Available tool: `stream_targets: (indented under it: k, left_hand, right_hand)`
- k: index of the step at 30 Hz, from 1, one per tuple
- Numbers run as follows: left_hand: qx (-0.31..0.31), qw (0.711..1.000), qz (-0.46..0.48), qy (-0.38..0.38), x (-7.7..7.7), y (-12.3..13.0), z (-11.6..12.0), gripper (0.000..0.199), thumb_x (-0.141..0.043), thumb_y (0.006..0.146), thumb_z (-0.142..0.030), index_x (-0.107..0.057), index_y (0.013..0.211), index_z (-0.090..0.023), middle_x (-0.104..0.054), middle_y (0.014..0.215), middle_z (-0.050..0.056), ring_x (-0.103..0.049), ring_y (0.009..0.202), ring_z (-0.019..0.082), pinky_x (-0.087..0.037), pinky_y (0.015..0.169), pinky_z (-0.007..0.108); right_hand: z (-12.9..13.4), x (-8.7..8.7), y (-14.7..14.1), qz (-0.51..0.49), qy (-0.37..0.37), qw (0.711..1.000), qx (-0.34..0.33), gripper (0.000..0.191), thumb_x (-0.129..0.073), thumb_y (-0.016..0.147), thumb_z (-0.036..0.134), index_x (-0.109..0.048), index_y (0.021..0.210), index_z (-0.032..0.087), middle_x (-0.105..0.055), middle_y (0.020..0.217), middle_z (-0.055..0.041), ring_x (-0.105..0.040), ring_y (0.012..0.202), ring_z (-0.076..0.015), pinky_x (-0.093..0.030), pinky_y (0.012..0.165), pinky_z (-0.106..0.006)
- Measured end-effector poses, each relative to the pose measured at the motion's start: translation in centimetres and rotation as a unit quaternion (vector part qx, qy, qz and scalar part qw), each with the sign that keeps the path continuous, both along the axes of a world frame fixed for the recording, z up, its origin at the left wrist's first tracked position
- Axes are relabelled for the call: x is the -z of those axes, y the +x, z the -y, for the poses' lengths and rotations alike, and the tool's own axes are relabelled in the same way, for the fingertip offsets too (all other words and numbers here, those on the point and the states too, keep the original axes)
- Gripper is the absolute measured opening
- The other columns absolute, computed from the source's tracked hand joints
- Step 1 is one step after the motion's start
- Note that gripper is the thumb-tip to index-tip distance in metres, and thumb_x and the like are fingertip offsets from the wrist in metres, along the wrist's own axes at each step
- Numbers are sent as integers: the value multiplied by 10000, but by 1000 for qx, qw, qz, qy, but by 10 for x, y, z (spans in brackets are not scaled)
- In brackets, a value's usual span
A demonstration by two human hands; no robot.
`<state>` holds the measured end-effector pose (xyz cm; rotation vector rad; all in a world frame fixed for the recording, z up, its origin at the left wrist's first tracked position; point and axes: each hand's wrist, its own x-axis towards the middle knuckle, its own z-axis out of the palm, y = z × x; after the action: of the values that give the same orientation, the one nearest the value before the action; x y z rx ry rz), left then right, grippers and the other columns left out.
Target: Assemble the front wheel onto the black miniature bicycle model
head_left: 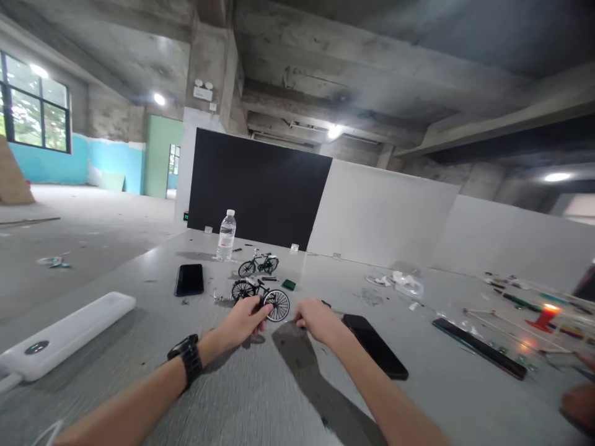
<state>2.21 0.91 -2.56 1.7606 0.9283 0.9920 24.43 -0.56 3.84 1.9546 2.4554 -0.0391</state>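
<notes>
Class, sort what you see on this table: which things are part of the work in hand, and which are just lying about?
In hand: left hand fingers on the near model bicycle; right hand beside its wheel.

Lying about: second model bicycle, water bottle, two phones, white power bank.

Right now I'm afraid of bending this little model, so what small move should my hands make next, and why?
Probably steady it first: the left hand pinches the small black model bicycle near its spoked front wheel, while the right hand sits just beside that wheel, apparently not gripping. Bringing the right fingertips onto the wheel or frame would likely share the load before anything is turned.
</notes>
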Motion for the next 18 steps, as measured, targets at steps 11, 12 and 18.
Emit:
stream_targets:
  k: [11, 12, 18]
  left_hand:
    - [-30, 1000, 3, 2, 2, -1, 1, 575, -586, 872, -773, -495, 757, -217, -625, 626, 13, -558, 518, 127, -426, 517, 251]
    - [-30, 1000, 2, 0, 1, -2, 2, 580, -587, 871, -777, -495, 756, -216, -627, 628, 15, -560, 521, 129, -432, 520, 253]
    - [-34, 999, 2, 6, -1, -4, 4, 605, -577, 859, -799, -497, 739, -212, -637, 647, 23, -567, 534, 125, -445, 539, 260]
  right_hand:
    - [2, -2, -6, 84, 18, 995, -47, 292, -625, 809, -21, -829, 865, 180, -821, 970, -165, -771, 927, -304, -515, 775, -322]
    - [2, -2, -5, 84, 18, 995, -52, 308, -619, 811, -32, -827, 867, 187, -823, 966, -154, -770, 943, -299, -518, 790, -315]
    - [2, 8, 5, 55, 31, 995, -71, 249, -610, 885, 13, -817, 886, 152, -815, 992, -162, -755, 1012, -312, -503, 843, -323]
